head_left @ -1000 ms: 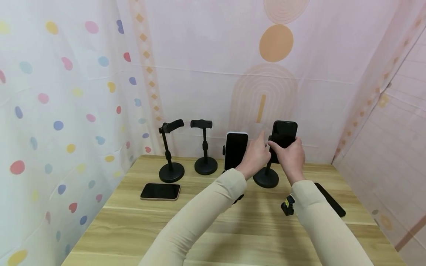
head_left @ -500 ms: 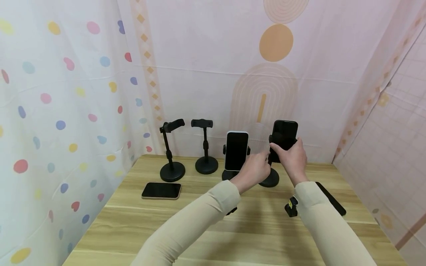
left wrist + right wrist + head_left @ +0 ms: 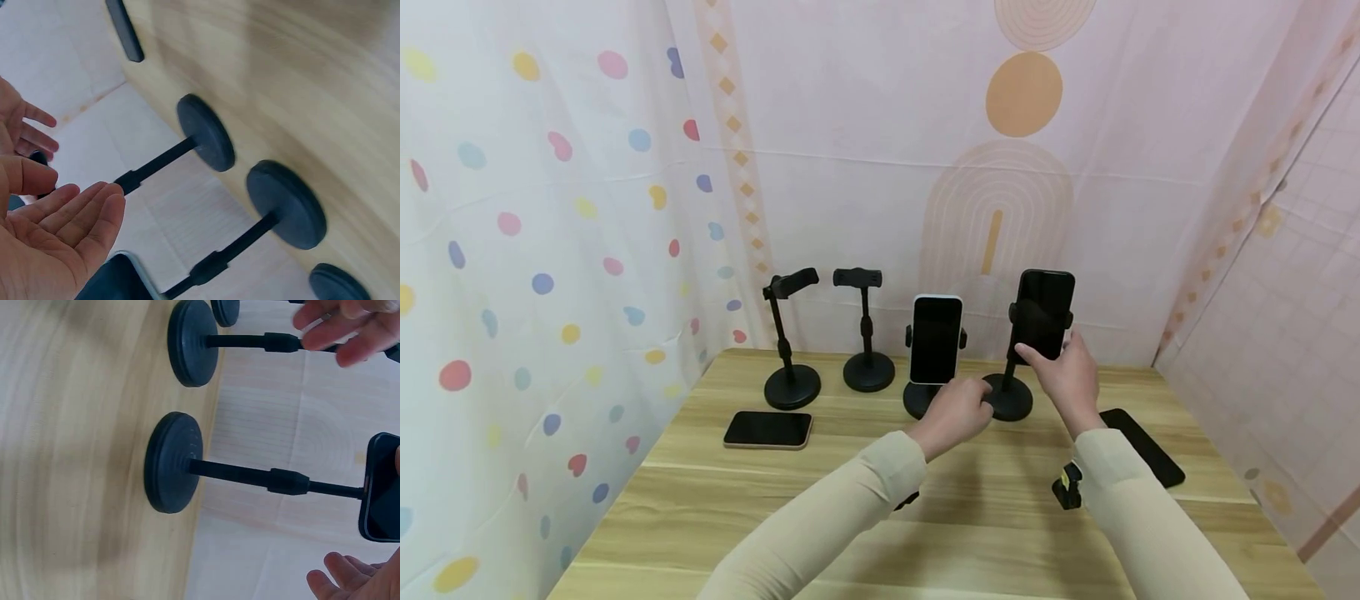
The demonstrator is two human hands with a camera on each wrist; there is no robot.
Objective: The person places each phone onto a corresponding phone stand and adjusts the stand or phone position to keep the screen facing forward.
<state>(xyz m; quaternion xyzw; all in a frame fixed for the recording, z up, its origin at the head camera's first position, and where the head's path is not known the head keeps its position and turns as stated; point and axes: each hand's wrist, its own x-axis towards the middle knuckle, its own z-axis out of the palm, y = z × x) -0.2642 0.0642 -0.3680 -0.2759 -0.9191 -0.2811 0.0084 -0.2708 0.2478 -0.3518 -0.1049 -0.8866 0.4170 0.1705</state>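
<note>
In the head view, a black phone (image 3: pixel 1047 300) stands upright in the clamp of the rightmost black phone stand (image 3: pixel 1009 398). My right hand (image 3: pixel 1070 379) is at the phone's lower right, thumb in front of its lower part; its other fingers look spread and apart from the phone in the right wrist view. My left hand (image 3: pixel 955 412) hovers with relaxed fingers, holding nothing, in front of the stand with the white-edged phone (image 3: pixel 936 333). The left wrist view shows that left palm (image 3: pixel 62 244) bare, fingers loosely bent.
Two phone stands with bare clamps, one tilted (image 3: pixel 792 387) and one upright (image 3: pixel 868 372), stand at the back left. One phone (image 3: pixel 767 429) lies flat at the left, another (image 3: pixel 1142 447) at the right beside my right sleeve. Curtains (image 3: pixel 850 208) hang behind the wooden table (image 3: pixel 760 517).
My left hand has drawn back from the right stand, down and to the left. My right hand has slid lower and loosened from the phone, which stays in its clamp.
</note>
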